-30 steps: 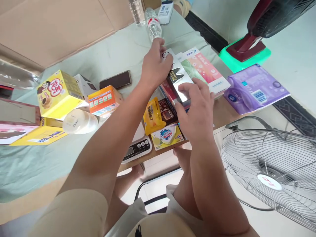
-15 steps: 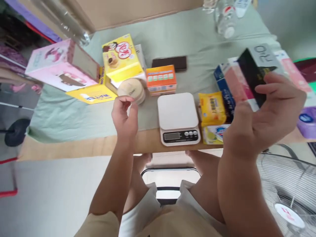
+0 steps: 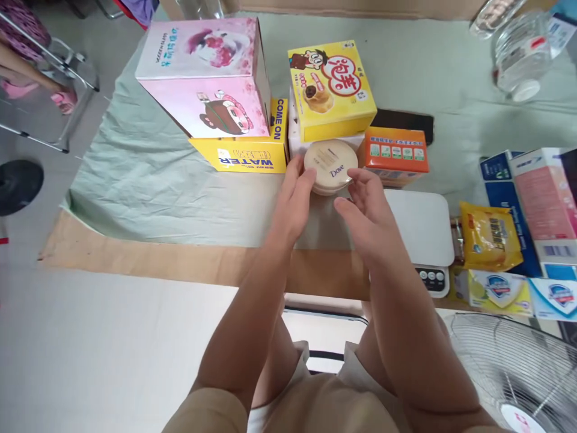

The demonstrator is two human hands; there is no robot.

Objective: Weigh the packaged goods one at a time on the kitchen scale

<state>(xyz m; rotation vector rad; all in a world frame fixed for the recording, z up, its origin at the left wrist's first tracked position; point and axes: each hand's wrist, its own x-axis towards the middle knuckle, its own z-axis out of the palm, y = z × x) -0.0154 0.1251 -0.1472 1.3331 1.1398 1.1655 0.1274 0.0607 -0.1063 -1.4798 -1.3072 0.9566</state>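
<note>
A round cream-coloured Dove jar (image 3: 330,165) stands on the green cloth, its lid facing up. My left hand (image 3: 294,201) is at its left side, thumb and fingers apart, with the fingertips by the rim. On the other side, my right hand (image 3: 367,207) has its fingers bent near the right edge, its thumb apart from the jar. Whether the fingertips press on the jar I cannot tell. Just behind it are a yellow puff-snack box (image 3: 333,90) on a white box, and an orange box (image 3: 396,151) to the right.
A pink box (image 3: 202,78) sits over a yellow WATER box (image 3: 246,155) at left. To the right are a white kitchen scale (image 3: 421,228), a yellow packet (image 3: 491,237), soap boxes (image 3: 500,291), a phone (image 3: 410,123) and a plastic bottle (image 3: 523,54). A fan (image 3: 514,361) stands below right.
The black-and-silver box has left my right hand. Both hands have come together at the Dove jar, the right one moving left. The view has swung left.
</note>
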